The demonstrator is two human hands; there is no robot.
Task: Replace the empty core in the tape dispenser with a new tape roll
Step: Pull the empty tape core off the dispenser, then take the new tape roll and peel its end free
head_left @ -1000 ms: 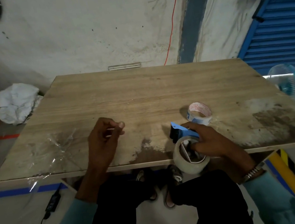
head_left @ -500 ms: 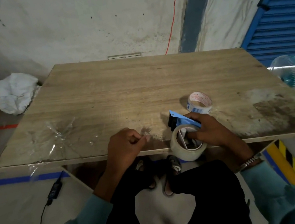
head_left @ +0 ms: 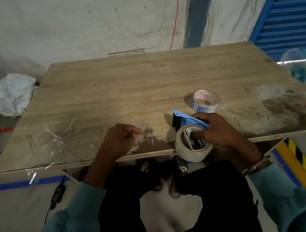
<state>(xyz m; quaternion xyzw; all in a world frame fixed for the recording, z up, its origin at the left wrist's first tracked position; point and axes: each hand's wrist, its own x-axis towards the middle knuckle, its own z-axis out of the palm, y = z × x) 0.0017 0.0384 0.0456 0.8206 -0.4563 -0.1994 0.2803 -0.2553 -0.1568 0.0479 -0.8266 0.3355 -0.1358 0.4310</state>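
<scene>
The blue tape dispenser [head_left: 187, 120] is gripped by the right hand [head_left: 218, 131] at lower right of centre, w/ fingers hooked into the new tape roll [head_left: 193, 146] already seated on it; roll overhangs the near edge of the wooden table [head_left: 144, 85]. The left hand [head_left: 121, 139] is curled at centre frame, thumb & forefinger pinched together on the tabletop; whether anything is pinched can't be told. The empty core [head_left: 205, 100], white w/ red & blue print, is seen upright just beyond the dispenser, apart from both hands. Crumpled clear film [head_left: 58, 137] is stuck at the table's lower left. A white bag [head_left: 12, 94] lies on the floor at left, a small fan [head_left: 301, 67] at right
</scene>
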